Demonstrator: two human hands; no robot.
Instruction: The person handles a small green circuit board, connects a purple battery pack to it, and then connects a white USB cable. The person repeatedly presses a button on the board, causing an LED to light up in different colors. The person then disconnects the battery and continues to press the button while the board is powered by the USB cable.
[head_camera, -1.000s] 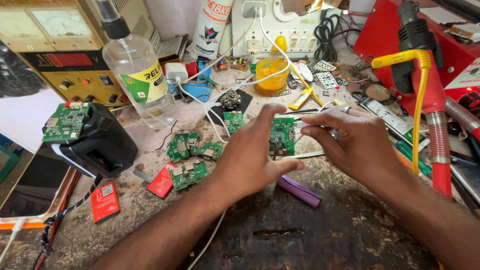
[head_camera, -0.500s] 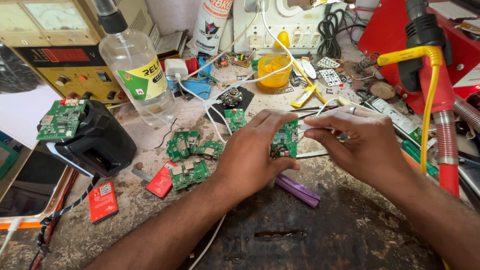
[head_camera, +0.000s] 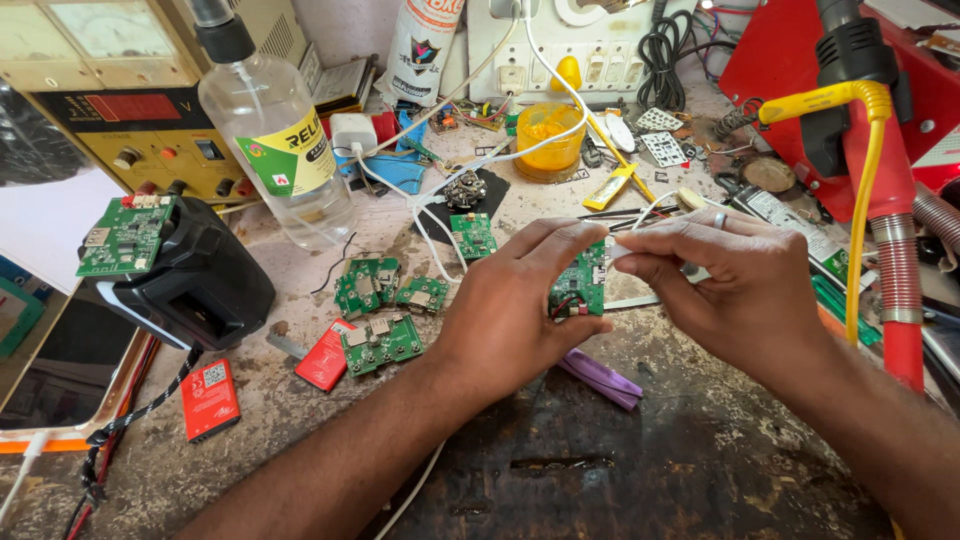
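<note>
**Board held up between both hands over the desk**

Compared with a moment ago, the two hands have drawn closer together and a little lower over the desk (head_camera: 640, 470), and the small green circuit board (head_camera: 580, 280) now sits squarely between them. The left hand (head_camera: 505, 315) is closed on the board, thumb and fingers pinching its edges and holding it upright above the desk. The right hand (head_camera: 735, 290) has its fingertips pinched shut on a thin white wire (head_camera: 650, 208) just beside the board's right edge; the closing gap suggests fine work on the board is under way.

As for containers: a clear spray bottle (head_camera: 275, 150) with a yellow-green label stands at the back left, part filled with clear liquid. A small yellow tub (head_camera: 550, 135) behind the hands holds an orange-yellow paste. More green boards (head_camera: 380, 340) lie loose left of the hands.
</note>
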